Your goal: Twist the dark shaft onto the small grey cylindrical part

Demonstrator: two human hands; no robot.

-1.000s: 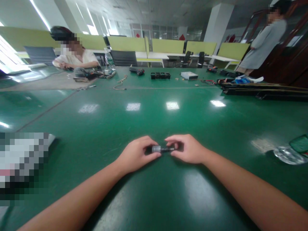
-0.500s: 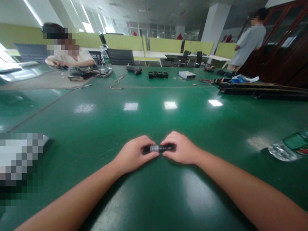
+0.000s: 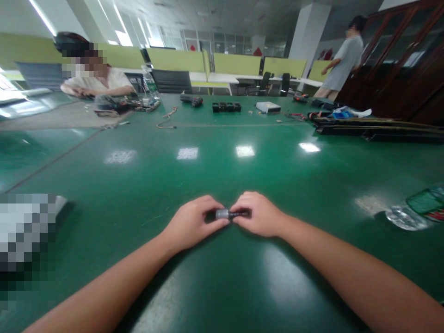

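Between my two hands, low over the green table (image 3: 215,273), is a small cylindrical piece with a greyish, clear-looking barrel (image 3: 222,214) and a narrower dark shaft (image 3: 239,214). I cannot make out its exact kind. My left hand (image 3: 194,219) pinches the grey part between thumb and fingers. My right hand (image 3: 258,215) has its thumb and fingers closed round the dark end, the tip of which is hidden in the palm. The fingertips of both hands nearly meet at the middle of the piece.
A clear bottle (image 3: 409,215) lies at the right. A pixelated pale box-like object (image 3: 27,222) is at the left. Across the far side are a black block (image 3: 226,107), a white box (image 3: 268,107), a cable and dark long strips (image 3: 381,127). One person sits far left; another stands far right.
My right hand has shifted very slightly left, nearer my left hand. The standing person at the back has moved left. The camera view has tilted a little.
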